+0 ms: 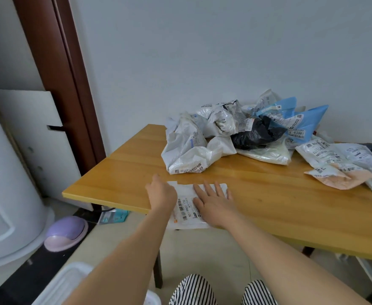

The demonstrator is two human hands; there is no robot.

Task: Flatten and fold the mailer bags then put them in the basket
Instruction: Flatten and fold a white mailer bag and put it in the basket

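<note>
Flattening a mailer at frame centre
Right hand (213,205) pressed straight fingers on the flat white labelled mailer bag (186,208); left hand (161,192) held its edge, fingers hidden.

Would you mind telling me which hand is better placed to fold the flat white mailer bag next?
The left hand: it rests at the flat white mailer bag's left edge, while the right hand lies flat, pinning it.

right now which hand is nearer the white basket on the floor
Left. The left hand rests at the mailer bag's left edge, on the basket's side; the right hand lies flat on the bag, farther away.
</note>
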